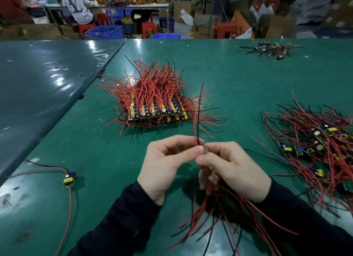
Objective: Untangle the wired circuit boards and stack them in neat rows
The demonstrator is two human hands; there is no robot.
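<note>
Pinching upright red and black wires (197, 120) with left hand (164, 160), right hand (229, 168) gripping bundled boards, likely to free one for the stacked rows (156, 112).

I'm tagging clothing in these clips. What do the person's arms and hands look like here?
Both hands, left and right, are bare: no gloves, rings or watch visible. Each arm wears a long dark, black-looking fabric sleeve that ends at the wrist, plain, with no visible markings.

hands (200, 160) pinching wires (197, 118), stacked boards (156, 112)
</note>
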